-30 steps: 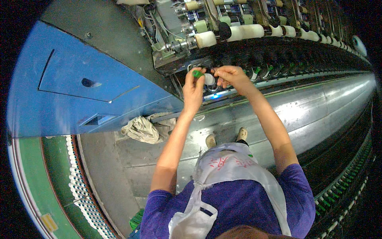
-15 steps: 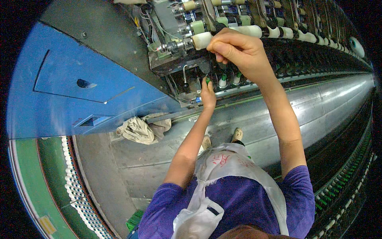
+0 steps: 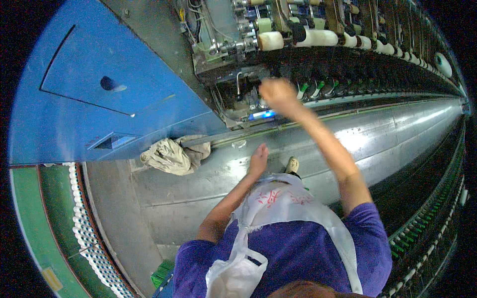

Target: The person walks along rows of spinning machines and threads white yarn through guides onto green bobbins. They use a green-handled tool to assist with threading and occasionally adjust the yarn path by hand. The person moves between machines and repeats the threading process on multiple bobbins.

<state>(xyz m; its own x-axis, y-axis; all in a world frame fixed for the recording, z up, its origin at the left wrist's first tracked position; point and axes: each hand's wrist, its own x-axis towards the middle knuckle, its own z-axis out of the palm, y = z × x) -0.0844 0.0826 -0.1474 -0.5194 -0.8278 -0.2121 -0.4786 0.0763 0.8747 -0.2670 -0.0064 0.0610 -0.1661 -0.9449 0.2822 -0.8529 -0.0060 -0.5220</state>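
My right hand [image 3: 278, 94] is raised to the spinning machine, blurred, with its fingers curled by the row of green-tipped spindles [image 3: 310, 89]. What it grips, if anything, is hidden. Just left of it a small blue light [image 3: 262, 115] glows on the frame. Cream rollers [image 3: 271, 40] sit higher up. My left hand [image 3: 258, 159] hangs low, close to my white apron [image 3: 283, 198], over the shiny metal trough [image 3: 397, 134]. Its fingers are stretched out and nothing shows in them.
A blue cabinet [image 3: 99, 99] closes the machine's end at left. A crumpled beige rag [image 3: 171, 155] lies at its foot. White bobbins line a green rack [image 3: 87, 233] at lower left. Green-tipped bobbins [image 3: 422, 228] run along the right.
My right hand has dropped from the cream rollers down to the spindle row. My left hand has come away from the spindles and sunk toward my apron.
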